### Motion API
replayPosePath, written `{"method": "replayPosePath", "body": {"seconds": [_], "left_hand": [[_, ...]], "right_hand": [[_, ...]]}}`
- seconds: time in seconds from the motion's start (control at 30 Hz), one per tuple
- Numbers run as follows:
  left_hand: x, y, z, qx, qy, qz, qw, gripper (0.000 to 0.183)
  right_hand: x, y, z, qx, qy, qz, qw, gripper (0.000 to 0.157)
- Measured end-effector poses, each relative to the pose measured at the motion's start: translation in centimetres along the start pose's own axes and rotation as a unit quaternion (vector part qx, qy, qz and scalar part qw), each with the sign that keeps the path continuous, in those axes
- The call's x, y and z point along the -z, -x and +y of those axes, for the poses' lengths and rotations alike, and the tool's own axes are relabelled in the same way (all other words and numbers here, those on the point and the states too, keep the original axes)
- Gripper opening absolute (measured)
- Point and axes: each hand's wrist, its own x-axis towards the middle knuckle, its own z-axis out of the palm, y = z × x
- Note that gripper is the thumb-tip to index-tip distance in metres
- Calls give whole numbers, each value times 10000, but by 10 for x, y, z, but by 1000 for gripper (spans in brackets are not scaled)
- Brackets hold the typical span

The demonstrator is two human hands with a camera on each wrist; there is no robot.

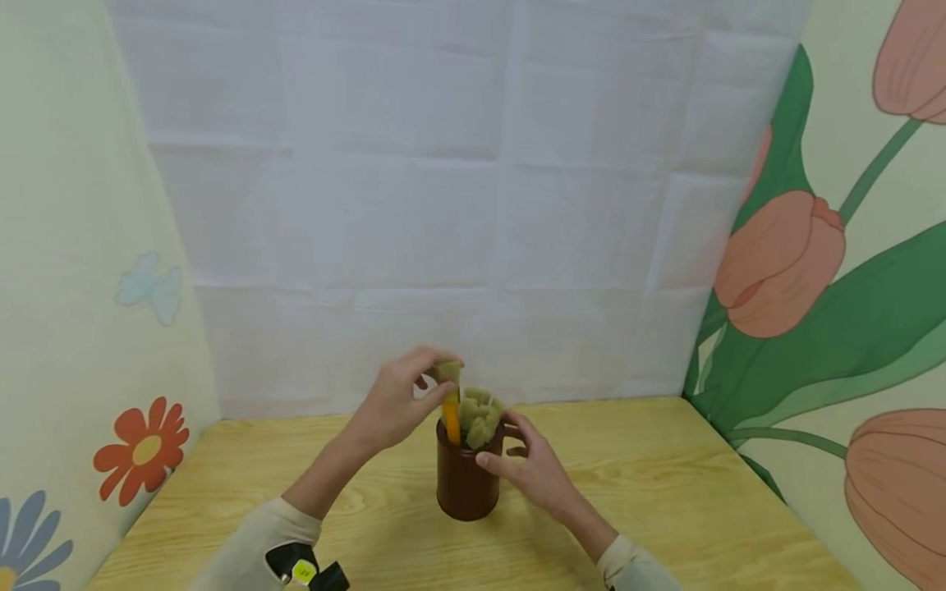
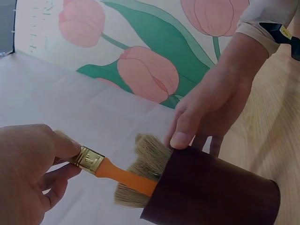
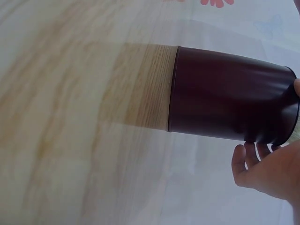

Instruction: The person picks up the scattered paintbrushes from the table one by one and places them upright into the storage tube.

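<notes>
A dark brown cylindrical cup [image 1: 468, 484] stands upright on the table, with several brushes in it, tan bristles [image 1: 480, 417] up. My left hand [image 1: 399, 400] pinches one paintbrush at its bristles and gold ferrule [image 2: 90, 159]. The orange handle [image 2: 126, 178] of that paintbrush points down, its lower end hidden inside the cup. At the cup's right side, my right hand [image 1: 538, 469] holds the rim, thumb on the near side and fingers behind. In the right wrist view the cup's smooth wall [image 3: 229, 96] fills the right half, with the right hand's fingers [image 3: 251, 154] against it.
The cup is on a light wood-grain table [image 1: 628, 484]. A creased white sheet [image 1: 443, 205] hangs behind it. Panels with printed flowers stand on both sides, a red flower [image 1: 144, 450] at left and pink tulips [image 1: 783, 263] at right.
</notes>
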Motion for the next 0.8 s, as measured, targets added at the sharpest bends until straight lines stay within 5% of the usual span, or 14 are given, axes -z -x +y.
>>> {"method": "replayPosePath", "body": {"seconds": [0.23, 0.53, 0.67, 0.8], "left_hand": [[-14, 11, -12, -7, -436, -692, 9967, 33], [-18, 27, -23, -453, -1931, -887, 9761, 31], [-19, 31, -27, -555, -1970, -1037, 9733, 32], [-18, 35, -29, -309, -1500, -1005, 9831, 40]], "right_hand": [[-4, -2, 0, 5, -28, -76, 10000, 67], [-11, -5, -2, -22, -49, -224, 9997, 69], [-11, -4, -1, -20, -40, -228, 9997, 68], [-10, -3, 0, -1, -11, -230, 9997, 69]]}}
